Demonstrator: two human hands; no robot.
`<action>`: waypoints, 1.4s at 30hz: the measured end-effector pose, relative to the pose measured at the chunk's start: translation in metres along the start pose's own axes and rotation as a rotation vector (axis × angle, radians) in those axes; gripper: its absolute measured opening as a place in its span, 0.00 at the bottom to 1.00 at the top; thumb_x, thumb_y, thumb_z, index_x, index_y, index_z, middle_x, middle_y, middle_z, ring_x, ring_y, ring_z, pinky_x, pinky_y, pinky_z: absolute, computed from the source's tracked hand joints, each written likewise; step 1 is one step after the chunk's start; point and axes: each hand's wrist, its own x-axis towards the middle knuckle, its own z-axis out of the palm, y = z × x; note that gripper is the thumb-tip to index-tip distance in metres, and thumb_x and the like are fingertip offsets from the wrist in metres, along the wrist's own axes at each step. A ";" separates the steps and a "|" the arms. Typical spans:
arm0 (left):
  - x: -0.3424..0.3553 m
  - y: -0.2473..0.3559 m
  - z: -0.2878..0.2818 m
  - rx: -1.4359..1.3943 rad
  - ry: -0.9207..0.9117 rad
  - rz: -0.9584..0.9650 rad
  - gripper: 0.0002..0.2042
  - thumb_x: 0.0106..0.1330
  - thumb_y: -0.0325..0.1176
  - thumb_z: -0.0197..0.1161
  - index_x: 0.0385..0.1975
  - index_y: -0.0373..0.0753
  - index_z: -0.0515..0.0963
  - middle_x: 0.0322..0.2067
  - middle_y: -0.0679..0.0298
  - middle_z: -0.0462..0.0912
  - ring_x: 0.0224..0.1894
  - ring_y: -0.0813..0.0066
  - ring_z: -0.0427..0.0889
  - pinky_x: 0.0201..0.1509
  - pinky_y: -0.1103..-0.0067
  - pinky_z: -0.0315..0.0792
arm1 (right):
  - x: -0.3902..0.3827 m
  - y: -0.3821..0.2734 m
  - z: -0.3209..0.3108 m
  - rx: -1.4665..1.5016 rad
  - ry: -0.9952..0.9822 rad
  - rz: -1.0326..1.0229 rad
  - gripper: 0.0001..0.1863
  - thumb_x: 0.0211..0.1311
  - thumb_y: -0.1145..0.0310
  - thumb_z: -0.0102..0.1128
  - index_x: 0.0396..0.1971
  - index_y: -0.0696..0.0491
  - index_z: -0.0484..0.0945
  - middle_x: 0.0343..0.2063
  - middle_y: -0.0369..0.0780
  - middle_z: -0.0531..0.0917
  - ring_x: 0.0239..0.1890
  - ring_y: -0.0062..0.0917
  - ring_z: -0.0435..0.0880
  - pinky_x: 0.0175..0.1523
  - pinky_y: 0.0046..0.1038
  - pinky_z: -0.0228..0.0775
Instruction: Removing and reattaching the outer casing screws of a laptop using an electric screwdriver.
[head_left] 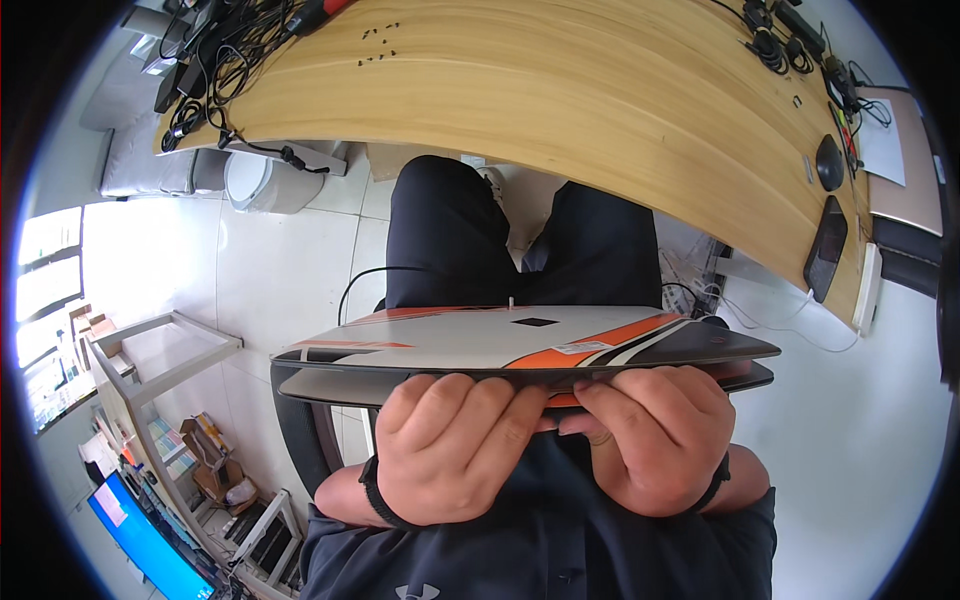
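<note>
Layered white-orange-black panel (pixel 470 335) sits mid-view, short of the counter (pixel 560 80) at 12 o'clock; left hand (pixel 450 450) and right hand (pixel 665 440) curl at its 6 o'clock edge, fingertip grip hidden, so probably best to work evenly, supporting both layers against flexing.

The person's left hand (pixel 448 455) and right hand (pixel 660 435) are gripping the near edge of a layered white-and-orange panel (pixel 450 340). Beyond the panel, a wooden tabletop (pixel 560 80) is carrying black cables (pixel 768 50); past the panel's far-left corner, a white bin (pixel 275 185) is standing.
</note>
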 end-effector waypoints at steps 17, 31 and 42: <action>0.007 -0.003 -0.002 0.001 0.007 0.020 0.12 0.55 0.38 0.69 0.36 0.40 0.85 0.31 0.70 0.80 0.32 0.76 0.76 0.35 0.78 0.65 | 0.000 0.003 0.000 0.031 -0.026 -0.028 0.13 0.45 0.70 0.71 0.32 0.59 0.84 0.25 0.36 0.75 0.22 0.22 0.75 0.26 0.24 0.64; -0.002 -0.019 -0.014 -0.103 0.024 -0.019 0.17 0.48 0.35 0.74 0.40 0.42 0.88 0.33 0.72 0.83 0.33 0.75 0.78 0.34 0.78 0.68 | 0.007 -0.009 0.018 -0.041 -0.016 -0.098 0.11 0.54 0.67 0.70 0.35 0.57 0.87 0.29 0.35 0.78 0.26 0.21 0.76 0.28 0.21 0.65; -0.006 -0.023 -0.008 -0.084 0.040 0.046 0.22 0.37 0.36 0.66 0.37 0.40 0.88 0.29 0.73 0.78 0.28 0.79 0.75 0.32 0.81 0.65 | 0.010 -0.017 0.020 -0.001 -0.014 -0.038 0.10 0.44 0.73 0.67 0.29 0.58 0.86 0.21 0.35 0.78 0.19 0.25 0.75 0.24 0.26 0.63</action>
